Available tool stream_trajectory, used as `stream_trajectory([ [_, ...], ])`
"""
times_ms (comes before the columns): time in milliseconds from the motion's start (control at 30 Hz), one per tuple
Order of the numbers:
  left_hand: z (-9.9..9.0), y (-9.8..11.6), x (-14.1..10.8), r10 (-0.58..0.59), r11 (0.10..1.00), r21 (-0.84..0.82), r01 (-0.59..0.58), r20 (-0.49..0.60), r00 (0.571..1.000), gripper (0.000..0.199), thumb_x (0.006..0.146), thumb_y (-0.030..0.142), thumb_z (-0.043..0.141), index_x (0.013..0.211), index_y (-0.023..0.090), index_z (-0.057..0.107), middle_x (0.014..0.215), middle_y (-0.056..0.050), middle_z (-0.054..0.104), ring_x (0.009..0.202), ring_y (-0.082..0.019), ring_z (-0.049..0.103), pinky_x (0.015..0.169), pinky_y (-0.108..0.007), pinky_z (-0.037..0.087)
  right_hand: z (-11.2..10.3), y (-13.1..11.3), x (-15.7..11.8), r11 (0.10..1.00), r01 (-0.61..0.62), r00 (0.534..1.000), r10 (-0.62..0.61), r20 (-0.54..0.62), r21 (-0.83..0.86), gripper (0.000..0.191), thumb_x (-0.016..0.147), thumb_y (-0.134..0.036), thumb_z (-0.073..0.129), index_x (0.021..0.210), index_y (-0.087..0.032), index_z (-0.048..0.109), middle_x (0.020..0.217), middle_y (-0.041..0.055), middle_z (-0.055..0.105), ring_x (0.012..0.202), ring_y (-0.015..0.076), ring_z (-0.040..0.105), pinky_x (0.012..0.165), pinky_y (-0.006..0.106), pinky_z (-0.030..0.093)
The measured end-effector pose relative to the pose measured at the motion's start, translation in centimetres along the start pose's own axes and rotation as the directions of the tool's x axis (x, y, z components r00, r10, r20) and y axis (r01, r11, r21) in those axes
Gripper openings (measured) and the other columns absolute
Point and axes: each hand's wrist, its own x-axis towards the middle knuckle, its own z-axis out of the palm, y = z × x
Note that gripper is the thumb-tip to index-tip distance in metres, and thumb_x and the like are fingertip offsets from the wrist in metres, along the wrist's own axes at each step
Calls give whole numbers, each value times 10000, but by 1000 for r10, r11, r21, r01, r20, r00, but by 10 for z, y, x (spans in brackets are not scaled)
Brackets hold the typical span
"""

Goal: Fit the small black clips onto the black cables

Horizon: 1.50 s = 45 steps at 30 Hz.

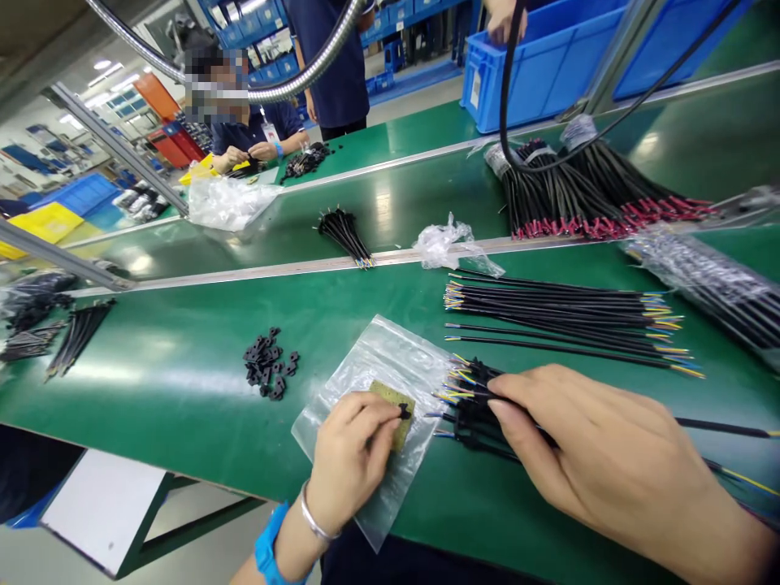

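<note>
My left hand pinches a small black clip over a yellowish sponge pad, which lies on a clear plastic bag. To the right, my right hand closes its thumb and forefinger on a black cable within a bunch of black cables with stripped blue and yellow wire ends. Left of the bag is a loose pile of black clips. Behind my right hand, a row of straight black cables lies on the green table.
Farther back are a small cable bundle, a crumpled plastic bag, large red-ended cable bundles and a blue crate. A seated person's hands work across the table. A metal hose and black cord hang above.
</note>
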Motion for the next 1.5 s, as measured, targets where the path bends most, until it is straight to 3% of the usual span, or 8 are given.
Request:
stream_trajectory([
  [233,1,6,8,208,834,444,-326,295,933,146,869,118,594,909,203,706,879,-67,668,817,-218,567,744,-375,488,1,-3,2,999,0,1000,0,14,33,110,938,-186,473,923,-189,582,813,53,669,680,187,608,617,329,408],
  [333,-1,11,14,131,945,257,-204,273,953,114,860,118,583,854,202,659,901,-68,671,879,-230,578,805,-400,476,2,-6,2,998,25,1000,-25,0,52,131,932,-158,476,953,-178,604,833,54,680,678,176,612,609,324,413],
  [400,0,16,15,-45,994,-86,64,204,978,80,873,139,561,838,199,599,984,-72,680,933,-220,606,833,-388,486,4,-8,1,995,50,998,-48,-26,86,140,926,-133,490,995,-164,607,828,49,677,692,167,615,644,318,433],
  [500,7,26,13,-354,632,-646,428,250,901,102,897,196,559,798,188,535,1068,-71,699,859,-169,664,777,-319,525,8,-13,0,985,91,995,-84,-57,144,149,921,-116,506,1011,-154,619,780,30,661,682,154,607,659,311,449],
  [600,14,36,11,-451,232,-843,484,348,822,149,863,228,645,769,171,544,1019,-59,730,777,-132,689,746,-259,541,13,-16,-1,979,120,991,-108,-82,164,164,912,-107,533,1035,-143,634,759,21,652,670,145,599,646,306,455],
  [733,17,44,13,-450,89,-888,451,368,814,176,830,225,711,742,152,577,979,-47,736,746,-111,698,739,-221,555,15,-18,-3,972,133,990,-121,-72,194,174,897,-81,554,1040,-125,642,769,27,653,679,141,595,643,306,459],
  [900,13,44,13,-443,64,-895,441,370,816,178,822,228,738,760,150,591,988,-40,730,729,-92,700,734,-193,555,13,-18,-3,968,143,989,-132,-69,205,181,885,-66,563,1036,-107,654,747,26,634,671,142,589,635,309,460],
  [1500,11,40,1,-317,388,-865,317,198,928,81,836,201,729,809,178,656,1080,-57,750,955,-154,707,853,-253,559,3,-17,-9,983,139,990,-135,-40,120,267,861,-30,522,1083,-93,656,805,44,636,715,159,564,701,334,450],
])
